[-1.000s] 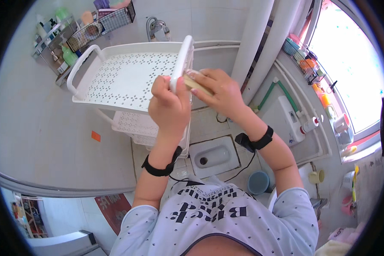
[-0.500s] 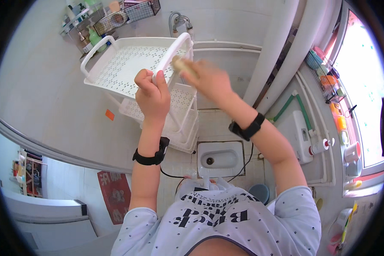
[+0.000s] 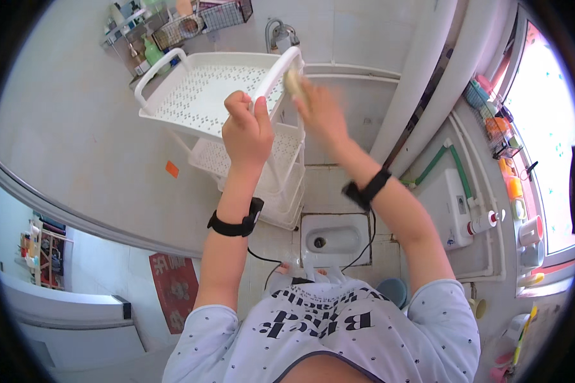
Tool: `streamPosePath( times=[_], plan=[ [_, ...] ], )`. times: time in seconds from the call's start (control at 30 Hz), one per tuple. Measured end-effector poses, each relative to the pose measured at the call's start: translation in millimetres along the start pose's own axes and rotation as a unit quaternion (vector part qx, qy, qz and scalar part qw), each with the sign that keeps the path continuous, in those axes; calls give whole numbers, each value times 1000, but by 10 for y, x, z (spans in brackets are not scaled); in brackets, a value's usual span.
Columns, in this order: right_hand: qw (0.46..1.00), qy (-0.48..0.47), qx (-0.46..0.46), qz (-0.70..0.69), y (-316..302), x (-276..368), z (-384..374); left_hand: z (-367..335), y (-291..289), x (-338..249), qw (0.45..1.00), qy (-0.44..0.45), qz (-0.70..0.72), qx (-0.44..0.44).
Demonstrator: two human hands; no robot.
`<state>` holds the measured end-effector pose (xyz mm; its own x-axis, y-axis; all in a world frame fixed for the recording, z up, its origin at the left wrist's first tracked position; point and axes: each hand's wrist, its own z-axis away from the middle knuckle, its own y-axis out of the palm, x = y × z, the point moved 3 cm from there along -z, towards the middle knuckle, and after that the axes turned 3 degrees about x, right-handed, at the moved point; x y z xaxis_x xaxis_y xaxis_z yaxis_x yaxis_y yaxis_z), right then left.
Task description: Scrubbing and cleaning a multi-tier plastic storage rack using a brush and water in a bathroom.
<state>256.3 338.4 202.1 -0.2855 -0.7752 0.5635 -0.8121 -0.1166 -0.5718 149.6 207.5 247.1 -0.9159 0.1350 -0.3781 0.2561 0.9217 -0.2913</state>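
White plastic cart (image 3: 204, 88), several tiers, upright on tiled floor (image 3: 322, 185), perforated top tray, one raised handle per short side. Left hand (image 3: 247, 133) at the tray's near right corner, closed round the near end of the right handle (image 3: 278, 71), fingers curled in, thumb up alongside. Right hand (image 3: 326, 115) blurred, holds a pale yellow block-like piece (image 3: 294, 84) at the outer side of that same handle, toward the tray's far right corner; fingers bent over the piece, can't tell if spread or pressed together, nor if piece touches handle. Left handle (image 3: 148, 86) free, along the tray's left edge. Black wristbands (image 3: 236, 221) on both wrists, dark cable (image 3: 262, 257) running below. Squat toilet (image 3: 348, 241) in floor, just right of the cart's base; blue bucket (image 3: 393, 290) nearer the person, partly behind the patterned shirt (image 3: 326, 319). Faucet (image 3: 282, 35) on wall beyond the tray's far right corner; green pump bottle (image 3: 152, 51) beyond its far left corner, near a wire basket (image 3: 223, 14). Red mat (image 3: 172, 293) lower left. Windowsill at right carries a white mug (image 3: 529, 232), red inside.
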Motion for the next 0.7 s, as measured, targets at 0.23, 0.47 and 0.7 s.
streamPosePath(
  times=[0.23, 0.47, 0.7],
  plan=[
    [971, -103, -61, -207, 651, -17, 277, -1, -4, 18, 999, -15, 21, 30],
    [972, -41, -50, -226, 729, 99, 338, -2, -15, 183, 998, -42, 22, 33],
    [960, -19, -123, -251, 587, -224, -253, -76, 91, 101, 999, -18, 30, 32]
  ],
)
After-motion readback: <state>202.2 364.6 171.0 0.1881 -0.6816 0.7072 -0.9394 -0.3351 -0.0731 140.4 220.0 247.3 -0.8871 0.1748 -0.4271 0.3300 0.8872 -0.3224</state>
